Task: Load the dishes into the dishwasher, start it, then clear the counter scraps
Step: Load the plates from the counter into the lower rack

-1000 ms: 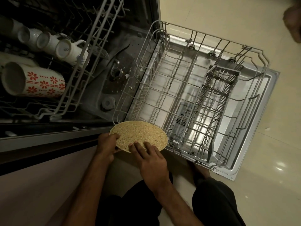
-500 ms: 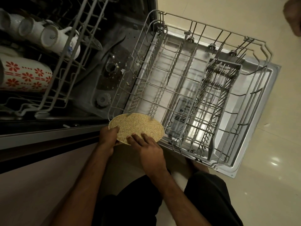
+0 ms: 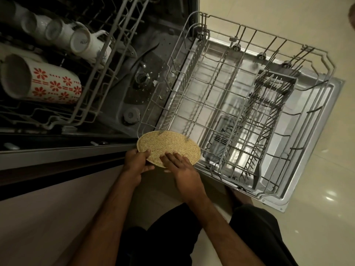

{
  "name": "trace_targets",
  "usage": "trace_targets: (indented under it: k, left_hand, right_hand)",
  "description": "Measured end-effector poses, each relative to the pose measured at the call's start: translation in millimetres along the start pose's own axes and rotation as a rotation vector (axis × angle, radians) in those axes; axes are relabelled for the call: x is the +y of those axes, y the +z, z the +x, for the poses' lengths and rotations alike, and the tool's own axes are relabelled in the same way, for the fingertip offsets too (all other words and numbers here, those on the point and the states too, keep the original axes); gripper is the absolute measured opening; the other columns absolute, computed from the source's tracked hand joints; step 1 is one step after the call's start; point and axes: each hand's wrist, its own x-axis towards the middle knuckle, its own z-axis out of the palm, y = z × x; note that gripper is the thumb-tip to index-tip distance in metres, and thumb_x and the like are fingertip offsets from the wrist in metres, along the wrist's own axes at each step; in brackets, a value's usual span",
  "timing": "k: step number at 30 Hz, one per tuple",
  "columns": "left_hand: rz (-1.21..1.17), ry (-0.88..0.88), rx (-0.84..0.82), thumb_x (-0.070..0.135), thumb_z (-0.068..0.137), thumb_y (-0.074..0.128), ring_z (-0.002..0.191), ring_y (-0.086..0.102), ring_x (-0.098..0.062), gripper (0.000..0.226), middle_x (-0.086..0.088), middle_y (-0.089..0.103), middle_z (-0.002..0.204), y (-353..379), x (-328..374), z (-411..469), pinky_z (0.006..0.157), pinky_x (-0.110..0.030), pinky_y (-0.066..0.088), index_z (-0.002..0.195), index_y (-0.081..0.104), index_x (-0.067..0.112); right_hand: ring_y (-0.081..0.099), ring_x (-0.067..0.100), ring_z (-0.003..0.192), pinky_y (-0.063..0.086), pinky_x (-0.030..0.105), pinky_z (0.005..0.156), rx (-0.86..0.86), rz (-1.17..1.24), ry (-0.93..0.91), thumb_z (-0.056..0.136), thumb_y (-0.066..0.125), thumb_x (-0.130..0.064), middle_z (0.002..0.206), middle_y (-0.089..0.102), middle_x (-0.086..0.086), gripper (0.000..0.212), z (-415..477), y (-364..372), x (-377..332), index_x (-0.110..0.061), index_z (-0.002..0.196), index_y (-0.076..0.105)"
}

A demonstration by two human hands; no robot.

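A round speckled tan plate (image 3: 169,145) sits at the near left corner of the pulled-out lower rack (image 3: 324,60), its far edge among the rack's tines. My left hand (image 3: 137,163) grips the plate's near left rim. My right hand (image 3: 182,169) lies on the plate's near edge with its fingers spread on top. The lower rack rests over the open dishwasher door (image 3: 315,166) and holds only a dark cutlery basket (image 3: 269,112). The upper rack (image 3: 107,60) carries white cups (image 3: 84,42) and a large mug with red flowers (image 3: 40,80).
The dishwasher tub floor (image 3: 142,87) shows a filter and food specks. A dark counter front (image 3: 57,162) runs along the left. Cream floor tiles (image 3: 326,217) lie to the right. My legs in dark shorts (image 3: 259,237) are below the door's corner.
Both hands have carried the plate slightly farther into the lower rack's near corner, so tines now overlap its far edge. The grip is the same.
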Motion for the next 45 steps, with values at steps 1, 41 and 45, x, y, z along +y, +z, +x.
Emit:
trace_targets:
  k: [1, 41, 45]
  left_hand:
    - [-0.013, 0.003, 0.012, 0.008, 0.097, 0.058, 0.076, 0.062, -0.019, 0.023, -0.007, 0.064, 0.092, 0, 0, -1, 0.043, -0.023, 0.053, 0.119, 0.06, 0.003]
    - [-0.074, 0.125, 0.135, 0.016, 0.1, 0.051, 0.064, 0.059, -0.023, 0.02, -0.003, 0.063, 0.079, -18, 16, -64, 0.055, -0.027, 0.037, 0.084, 0.062, 0.02]
    - [-0.094, 0.118, 0.15, 0.016, 0.1, 0.051, 0.067, 0.061, -0.024, 0.02, -0.001, 0.064, 0.081, -19, 20, -65, 0.056, -0.026, 0.035, 0.084, 0.063, 0.02]
  right_hand:
    - [0.045, 0.032, 0.138, 0.037, 0.052, 0.113, -0.006, 0.01, 0.016, 0.096, 0.057, -0.016, 0.148, 0.05, 0.008, 0.049, 0, -1, 2, -0.018, 0.144, 0.049]
    - [0.056, 0.028, 0.127, 0.048, 0.047, 0.103, 0.234, -0.153, -0.102, 0.085, 0.052, -0.003, 0.137, 0.061, -0.001, 0.056, -24, -41, 8, -0.02, 0.138, 0.058]
    - [0.057, 0.027, 0.128, 0.046, 0.047, 0.105, 0.286, -0.209, -0.113, 0.091, 0.045, -0.007, 0.135, 0.062, 0.0, 0.049, -24, -46, 3, -0.019, 0.136, 0.06]
